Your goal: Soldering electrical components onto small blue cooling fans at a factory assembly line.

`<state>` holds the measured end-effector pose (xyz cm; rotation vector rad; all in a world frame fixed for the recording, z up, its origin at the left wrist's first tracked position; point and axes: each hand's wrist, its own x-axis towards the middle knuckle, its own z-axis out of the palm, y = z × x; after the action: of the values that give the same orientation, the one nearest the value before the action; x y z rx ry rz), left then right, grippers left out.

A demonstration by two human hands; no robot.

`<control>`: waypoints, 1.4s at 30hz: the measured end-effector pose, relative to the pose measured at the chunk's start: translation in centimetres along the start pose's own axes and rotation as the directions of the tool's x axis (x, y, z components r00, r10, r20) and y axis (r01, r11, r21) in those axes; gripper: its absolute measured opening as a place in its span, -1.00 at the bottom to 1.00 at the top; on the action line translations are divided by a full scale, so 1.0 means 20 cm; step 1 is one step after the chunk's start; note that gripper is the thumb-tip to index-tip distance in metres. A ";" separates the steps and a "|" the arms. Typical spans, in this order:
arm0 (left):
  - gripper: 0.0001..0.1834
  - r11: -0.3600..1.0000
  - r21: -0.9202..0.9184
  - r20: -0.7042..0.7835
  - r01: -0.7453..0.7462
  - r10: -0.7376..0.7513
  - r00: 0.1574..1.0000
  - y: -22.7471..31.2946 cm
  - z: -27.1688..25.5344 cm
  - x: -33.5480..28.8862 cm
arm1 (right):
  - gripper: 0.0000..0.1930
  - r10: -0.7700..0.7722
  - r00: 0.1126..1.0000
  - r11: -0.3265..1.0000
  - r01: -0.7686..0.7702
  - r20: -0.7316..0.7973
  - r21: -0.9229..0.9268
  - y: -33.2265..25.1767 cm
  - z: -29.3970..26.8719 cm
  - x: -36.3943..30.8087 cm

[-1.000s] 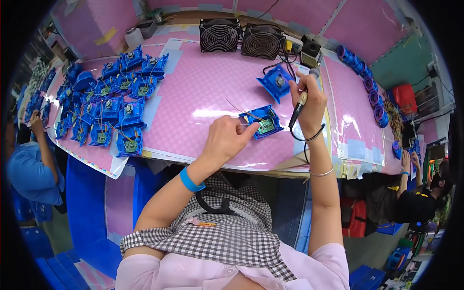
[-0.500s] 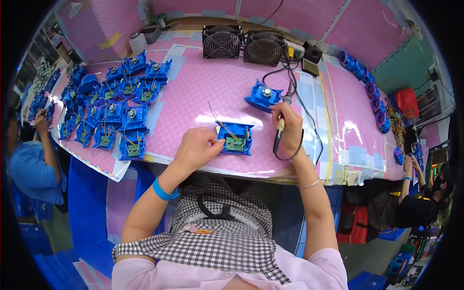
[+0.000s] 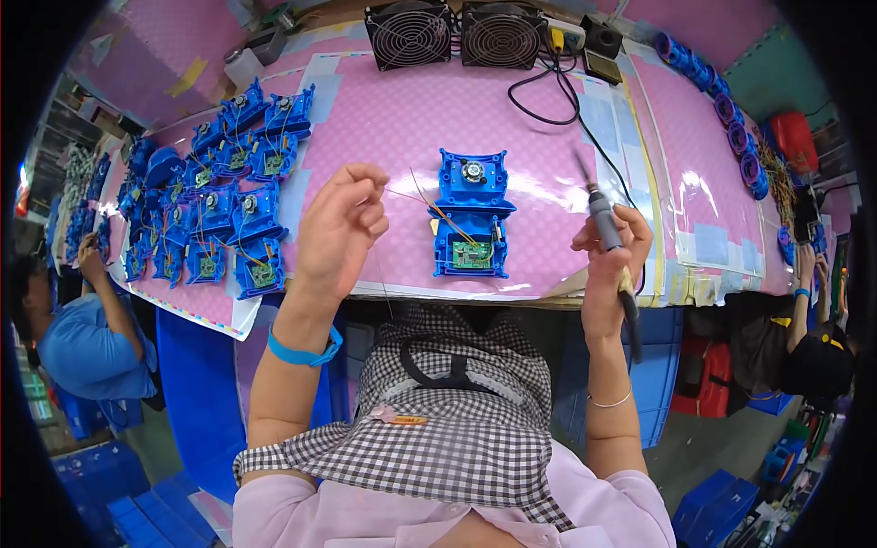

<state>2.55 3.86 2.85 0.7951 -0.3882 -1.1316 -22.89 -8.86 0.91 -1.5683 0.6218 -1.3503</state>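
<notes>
My right hand [image 3: 617,247] grips a soldering iron [image 3: 602,217] by its grey handle, tip pointing up and away over the table. My left hand [image 3: 343,224] is raised left of the work with fingers curled; a thin wire [image 3: 385,288] hangs below it, apparently from its grasp. Between my hands lies a blue plastic housing half with a green circuit board [image 3: 470,255] and loose red and brown leads reaching up toward my left fingers. Against its far edge sits another blue housing half with a round silver speaker [image 3: 472,172]. Neither hand touches the housings.
Many blue housings with boards [image 3: 215,215] crowd the table's left side. Two black fans [image 3: 408,36] stand at the back, beside a soldering iron stand [image 3: 602,66]. A black cord [image 3: 603,151] crosses to my right. Blue rings [image 3: 726,110] line the far right; co-workers sit on both sides.
The soldering iron has left the far housing and come right and nearer. My left hand has lifted off the circuit board. The speaker housing now rests against the board housing.
</notes>
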 end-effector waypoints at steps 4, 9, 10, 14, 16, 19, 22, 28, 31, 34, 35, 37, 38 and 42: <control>-0.86 0.544 0.810 0.040 -0.217 0.318 0.947 -0.14 0.12 0.05 | -0.81 0.340 0.931 0.939 -0.343 0.135 -0.006 0.03 -0.03 0.00; -0.89 0.023 0.936 0.299 -0.352 0.475 0.828 -0.18 0.21 0.10 | -0.79 0.307 0.939 0.940 -0.325 0.157 0.105 0.05 0.04 0.00; -0.89 0.023 0.936 0.298 -0.350 0.474 0.828 -0.19 0.21 0.11 | -0.78 0.293 0.942 0.948 -0.308 0.162 0.079 0.05 0.05 0.00; -0.91 0.044 0.949 0.260 -0.313 0.456 0.851 -0.21 0.21 0.13 | -0.78 0.325 0.933 0.938 -0.339 0.157 0.075 0.07 0.09 0.02; -0.91 0.049 0.947 0.260 -0.317 0.462 0.848 -0.22 0.21 0.15 | -0.78 0.324 0.932 0.936 -0.341 0.161 0.090 0.08 0.09 0.03; -0.90 0.028 0.947 0.271 -0.319 0.463 0.844 -0.22 0.20 0.17 | -0.78 0.336 0.928 0.931 -0.354 0.163 0.095 0.08 0.10 0.04; -0.88 0.035 0.945 0.276 -0.324 0.442 0.853 -0.22 0.20 0.18 | -0.77 0.345 0.925 0.927 -0.362 0.160 0.094 0.09 0.10 0.04; -0.88 0.006 0.940 0.302 -0.340 0.447 0.842 -0.23 0.20 0.19 | -0.77 0.329 0.931 0.934 -0.345 0.161 0.087 0.09 0.11 0.03; -0.87 -0.112 0.932 0.358 -0.345 0.446 0.820 -0.22 0.20 0.19 | -0.78 0.301 0.941 0.946 -0.315 0.158 0.072 0.08 0.11 0.03; -0.89 -0.195 0.922 0.387 -0.334 0.456 0.801 -0.22 0.23 0.16 | -0.78 0.270 0.961 0.962 -0.271 0.063 0.007 0.04 0.07 0.05; -0.89 -0.266 0.906 0.419 -0.331 0.438 0.796 -0.21 0.25 0.15 | -0.78 0.255 0.967 0.966 -0.256 0.030 0.029 0.04 0.05 0.07; -0.89 -0.334 0.886 0.445 -0.321 0.421 0.790 -0.21 0.27 0.14 | -0.78 0.278 0.959 0.961 -0.276 0.057 -0.028 0.02 0.02 0.11; -0.88 -0.342 0.885 0.441 -0.316 0.398 0.804 -0.22 0.27 0.15 | -0.78 0.293 0.952 0.955 -0.289 0.089 -0.062 0.01 0.01 0.12; -0.86 -0.353 0.882 0.435 -0.312 0.354 0.828 -0.27 0.30 0.18 | -0.78 0.331 0.934 0.942 -0.320 0.131 -0.101 0.02 -0.01 0.13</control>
<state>-3.33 -2.58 2.55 1.9637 -1.5795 0.1785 -22.32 -11.30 1.74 -1.5298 0.8115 -0.9644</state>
